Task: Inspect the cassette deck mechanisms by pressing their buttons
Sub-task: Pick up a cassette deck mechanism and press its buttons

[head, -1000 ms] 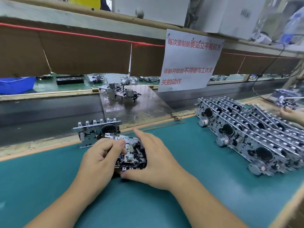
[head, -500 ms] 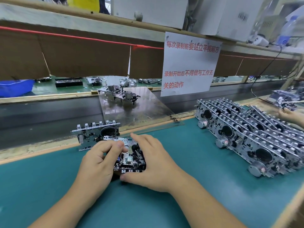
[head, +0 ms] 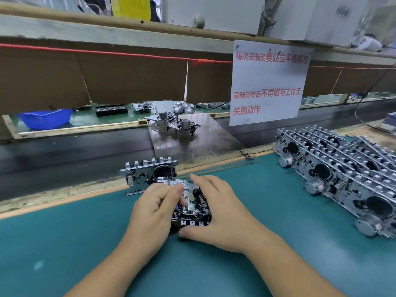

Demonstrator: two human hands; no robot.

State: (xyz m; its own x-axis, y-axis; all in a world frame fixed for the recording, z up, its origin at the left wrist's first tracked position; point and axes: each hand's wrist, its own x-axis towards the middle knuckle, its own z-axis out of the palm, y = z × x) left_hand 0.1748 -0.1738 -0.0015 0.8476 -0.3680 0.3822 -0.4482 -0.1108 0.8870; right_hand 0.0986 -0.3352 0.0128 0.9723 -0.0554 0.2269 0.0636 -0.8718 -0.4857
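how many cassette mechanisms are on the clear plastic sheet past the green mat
2. Left mechanism sits at the far left corner of the clear sheet; right mechanism lies just beside it, nearer the sheet's middle. They overlap, so a third behind them cannot be ruled out.

1. Teal mat covers the bench; its far edge is a worn wooden strip.
2. Cassette deck mechanism lies mid-mat, both hands on it.
3. Second mechanism stands just behind it at the far edge.
4. Stack of mechanisms fills the right side, far edge to right edge.
5. Clear plastic sheet overlaps the far edge.
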